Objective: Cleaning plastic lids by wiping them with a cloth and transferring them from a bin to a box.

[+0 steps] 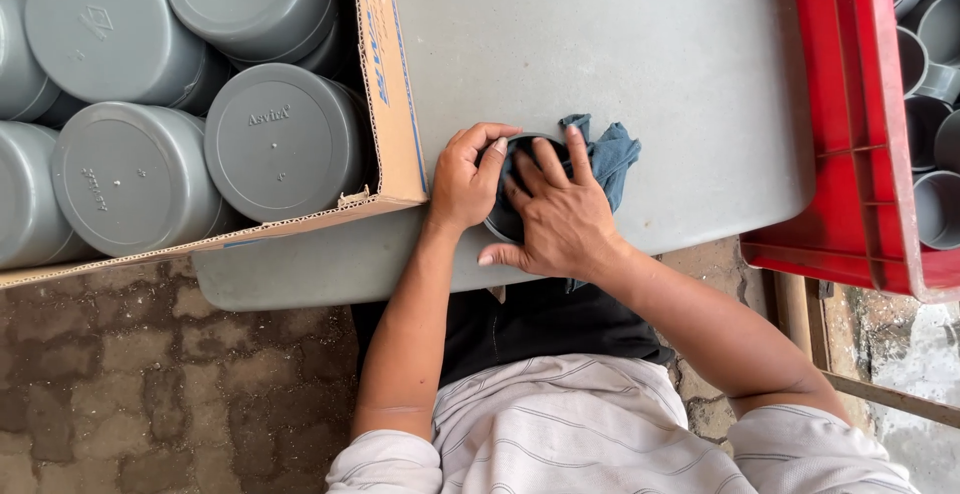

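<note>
Centrally, the grey surface [620, 64] serves as the landmark for all positions. A cardboard box [385, 84] rests on the left portion of the surface, overhanging its left edge, and is packed with large grey round caps [285, 144] lying flat side up. A red crate [850, 124] sits over the right edge of the surface and holds open grey fittings [935, 209]. At the near edge of the surface, midway along it, lies a dark round fitting [500, 222], largely covered by both hands. The left hand [462, 182] curls around the fitting's left rim, fingers bent over the top. The right hand [560, 219] lies spread, fingers pressing a blue cloth [610, 154] onto the fitting's opening; the cloth bunches just beyond the fingertips.
</note>
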